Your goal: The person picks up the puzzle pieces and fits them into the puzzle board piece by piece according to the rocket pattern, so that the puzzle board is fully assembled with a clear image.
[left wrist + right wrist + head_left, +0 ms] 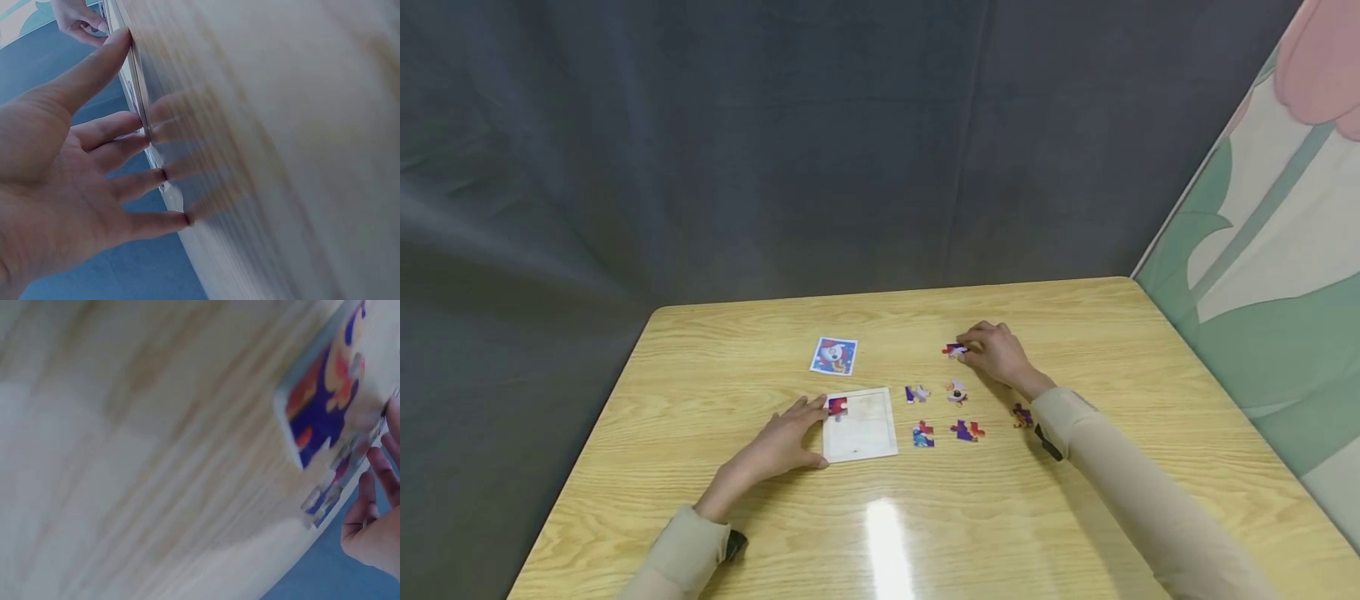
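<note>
My left hand [786,437] rests on the table with spread fingers. Its thumb and fingertips touch the left edge of a white square puzzle tray [868,429]. One red and purple puzzle piece [837,406] sits in the tray's upper left corner. To the right and farther back, my right hand [996,354] pinches a red, purple and white puzzle piece [955,350] at the tabletop. In the left wrist view, the left hand [81,175] shows straight fingers. At the right border of the right wrist view, the right hand [378,519] is partly cut off.
Several loose puzzle pieces lie right of the tray, among them a purple and white one [916,393], a blue and red one [923,434] and a purple and orange one [967,430]. Under the right wrist lies another piece [1022,416]. A picture card [834,356] lies behind the tray.
</note>
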A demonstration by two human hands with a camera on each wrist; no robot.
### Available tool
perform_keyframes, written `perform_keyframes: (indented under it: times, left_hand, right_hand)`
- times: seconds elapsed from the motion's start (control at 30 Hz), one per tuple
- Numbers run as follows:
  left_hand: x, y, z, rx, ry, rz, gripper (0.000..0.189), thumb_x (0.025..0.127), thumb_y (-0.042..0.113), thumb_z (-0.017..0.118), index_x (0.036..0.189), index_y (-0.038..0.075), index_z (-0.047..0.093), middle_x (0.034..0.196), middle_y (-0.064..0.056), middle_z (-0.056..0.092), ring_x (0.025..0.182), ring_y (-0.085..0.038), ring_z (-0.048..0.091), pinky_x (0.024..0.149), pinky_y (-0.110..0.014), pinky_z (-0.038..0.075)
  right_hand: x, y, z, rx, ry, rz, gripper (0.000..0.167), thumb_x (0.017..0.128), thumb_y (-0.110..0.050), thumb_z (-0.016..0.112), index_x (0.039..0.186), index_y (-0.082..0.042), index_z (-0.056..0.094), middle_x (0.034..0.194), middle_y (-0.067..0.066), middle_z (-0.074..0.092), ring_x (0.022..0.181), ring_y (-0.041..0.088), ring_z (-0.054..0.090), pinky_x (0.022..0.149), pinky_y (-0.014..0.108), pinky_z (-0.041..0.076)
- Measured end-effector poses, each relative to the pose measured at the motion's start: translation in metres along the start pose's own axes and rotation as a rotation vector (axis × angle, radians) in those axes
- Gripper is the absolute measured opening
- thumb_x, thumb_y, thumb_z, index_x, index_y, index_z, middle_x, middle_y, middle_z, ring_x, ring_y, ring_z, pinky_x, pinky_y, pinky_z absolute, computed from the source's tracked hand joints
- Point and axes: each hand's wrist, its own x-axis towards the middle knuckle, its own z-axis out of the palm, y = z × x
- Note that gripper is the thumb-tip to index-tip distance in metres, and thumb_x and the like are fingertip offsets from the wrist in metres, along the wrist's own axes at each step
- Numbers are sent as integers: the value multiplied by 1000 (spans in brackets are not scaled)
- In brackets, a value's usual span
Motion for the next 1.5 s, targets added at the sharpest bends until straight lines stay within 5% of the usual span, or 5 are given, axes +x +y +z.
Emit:
perform_keyframes:
  times: [0.43, 0.9, 1.2, 1.5]
  left_hand:
    - [2, 2, -1, -5, -2, -2, 72, 76, 24, 82, 137, 2, 51, 156, -13, 28, 144, -39, 18, 105, -74, 15]
    - [0, 1, -1, -23, -10, -1, 72, 77, 23, 81, 138, 1, 49, 156, -14, 26, 144, -40, 16, 105, -74, 13]
    - [-5, 1, -3, -26, 0, -5, 71, 77, 22, 81, 137, 1, 50, 156, -14, 27, 143, -41, 17, 104, -75, 14]
    - [-10, 2, -6, -19, 8, 1, 71, 77, 21, 81, 137, -1, 50, 156, -15, 27, 143, -42, 18, 103, -75, 15]
  right_hand:
    - [1, -2, 5, -114, -4, 11, 27, 88, -18, 71, 108, -1, 68, 101, 15, 65, 91, 33, 53, 75, 47, 44]
    - [2, -7, 11, -250, 109, -194, 24, 82, -16, 74, 99, 1, 71, 92, 12, 67, 83, 28, 56, 70, 44, 47]
    - [6, -90, 34, -60, 133, -306, 23, 78, -14, 80, 95, -1, 73, 87, 9, 70, 76, 21, 58, 66, 32, 50]
    - [3, -154, 64, 19, -29, -329, 20, 78, -18, 79, 91, -4, 75, 80, 4, 69, 69, 13, 53, 60, 23, 45]
